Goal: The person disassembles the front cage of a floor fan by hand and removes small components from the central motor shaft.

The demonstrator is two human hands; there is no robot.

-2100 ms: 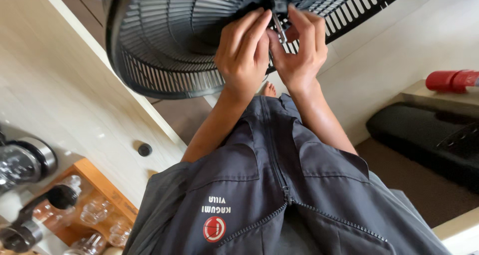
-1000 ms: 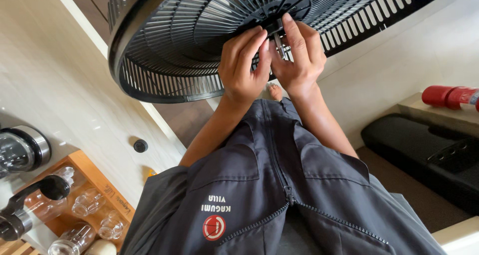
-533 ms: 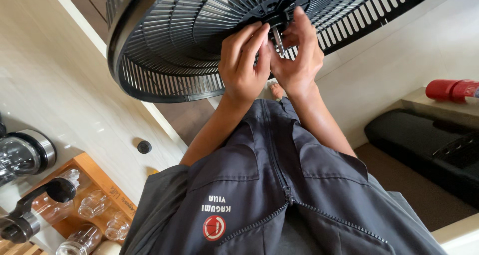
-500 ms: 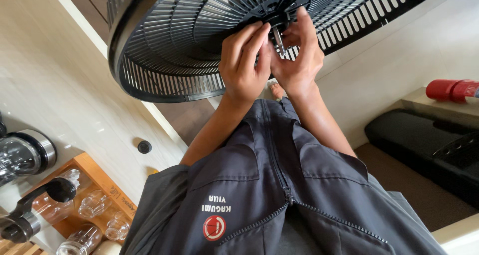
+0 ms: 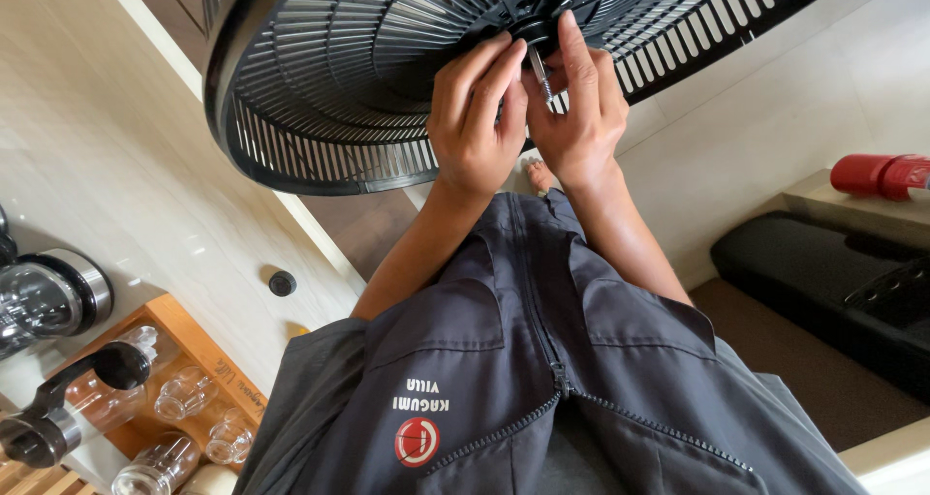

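Your hands meet on a black fan grille [image 5: 349,88] of radiating slats, a thin silver shaft [image 5: 539,71] at its hub. Below the grille, your dark grey zip jacket [image 5: 542,379] bears a red round badge. Left of it, a honey-brown wooden tray [image 5: 189,335] holds clear glasses; right, a red canister [image 5: 877,173].

Pale counter [image 5: 87,166], wooden tray [image 5: 184,335] of glasses [image 5: 184,393], kettle [image 5: 44,296]
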